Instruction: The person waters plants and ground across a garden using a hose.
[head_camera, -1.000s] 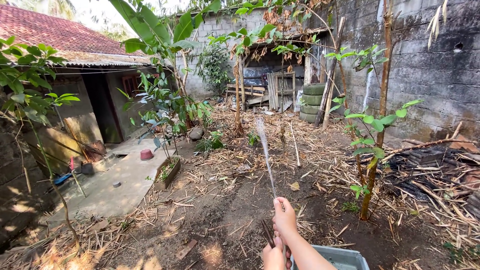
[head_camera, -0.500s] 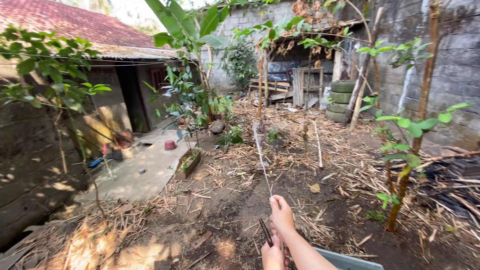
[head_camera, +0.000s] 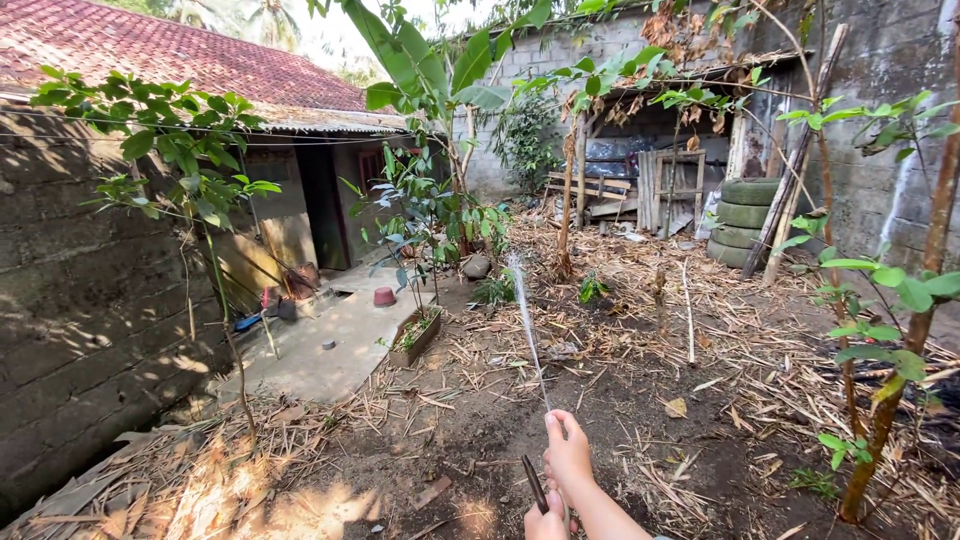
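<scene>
My right hand (head_camera: 567, 450) is stretched forward at the bottom centre, fingers closed on the end of a hose. A thin jet of water (head_camera: 527, 320) shoots from it up and away over the dark soil towards the small plants by a stone. My left hand (head_camera: 545, 522) sits just behind and below it at the frame's lower edge, closed around the same hose. A narrow dark piece (head_camera: 533, 483) sticks up between the two hands. The hose itself is almost wholly hidden by my fingers.
Dry bamboo litter covers the ground. A rectangular planter (head_camera: 414, 335) stands on a concrete slab (head_camera: 320, 350) at the left, beside a block wall (head_camera: 80, 330). Stacked tyres (head_camera: 748, 220) and a shed are at the back. A thin tree (head_camera: 900, 370) stands to the right.
The view has swung left, so the left wall fills more of the frame. The grey tub at the bottom right has gone out of view. Both hands stay closed and the jet keeps spraying.
</scene>
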